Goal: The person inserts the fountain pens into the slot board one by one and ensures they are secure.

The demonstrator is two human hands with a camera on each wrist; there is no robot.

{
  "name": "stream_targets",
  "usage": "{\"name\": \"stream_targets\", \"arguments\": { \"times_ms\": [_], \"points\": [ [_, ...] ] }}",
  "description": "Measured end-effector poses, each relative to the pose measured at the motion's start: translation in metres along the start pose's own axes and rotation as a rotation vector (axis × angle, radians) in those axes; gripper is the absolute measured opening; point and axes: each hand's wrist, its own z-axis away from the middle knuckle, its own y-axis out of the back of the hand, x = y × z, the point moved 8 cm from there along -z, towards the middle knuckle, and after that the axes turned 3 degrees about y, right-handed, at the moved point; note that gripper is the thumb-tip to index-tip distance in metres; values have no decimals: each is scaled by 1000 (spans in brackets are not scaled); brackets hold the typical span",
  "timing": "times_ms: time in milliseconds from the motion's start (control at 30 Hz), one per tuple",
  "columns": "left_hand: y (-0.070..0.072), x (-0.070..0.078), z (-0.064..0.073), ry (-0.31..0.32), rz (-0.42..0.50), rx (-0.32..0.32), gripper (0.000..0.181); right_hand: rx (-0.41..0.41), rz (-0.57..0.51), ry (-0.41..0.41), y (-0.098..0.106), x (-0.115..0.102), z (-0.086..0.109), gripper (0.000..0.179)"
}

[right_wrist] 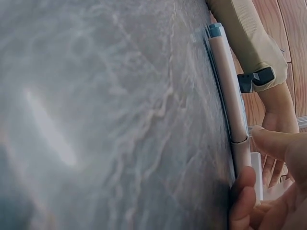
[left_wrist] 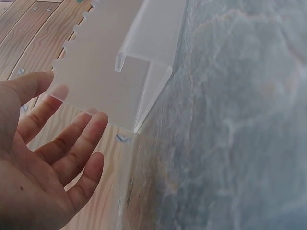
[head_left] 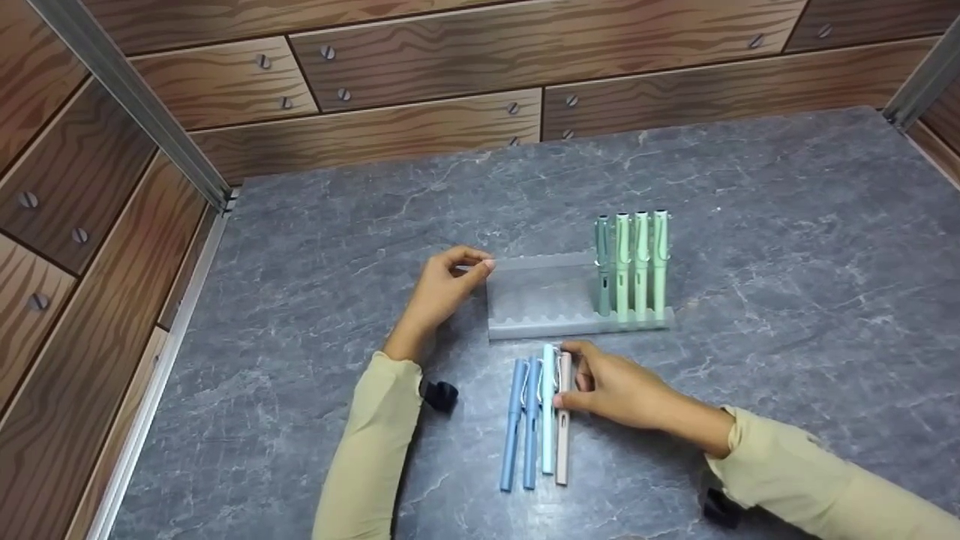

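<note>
My left hand (head_left: 442,289) pinches the upper left corner of a clear plastic pen stand (head_left: 540,328), thumb and index finger at its edge; in the left wrist view the other fingers (left_wrist: 79,160) are loosely bent. One dark green pen (head_left: 604,266) and three light green pens (head_left: 641,266) lean side by side at the stand's right end. In front of it lie two blue pens (head_left: 531,435), a light blue pen (head_left: 548,435) and a pinkish-brown pen (head_left: 562,457). My right hand (head_left: 622,386) grips the pinkish-brown pen near its cap, thumb across it and fingers along its right side.
Grey marbled table (head_left: 787,262) extends around the stand. Wood-pattern walls (head_left: 420,75) close off the back and left, with a metal post (head_left: 142,112) at the left corner. A black wrist device (head_left: 441,396) sits by the left cuff.
</note>
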Motion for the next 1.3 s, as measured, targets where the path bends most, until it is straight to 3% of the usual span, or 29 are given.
{"name": "stream_targets", "arguments": {
  "times_ms": [300,467,1300],
  "points": [
    [0,-1,0,13,4,4,21,-6,10,-17,-1,2,0,78],
    [0,-1,0,5,5,5,21,-8,-25,20,0,2,-1,77],
    [1,-1,0,7,-15,13,22,-116,-514,43,-2,11,5,70]
  ]
}}
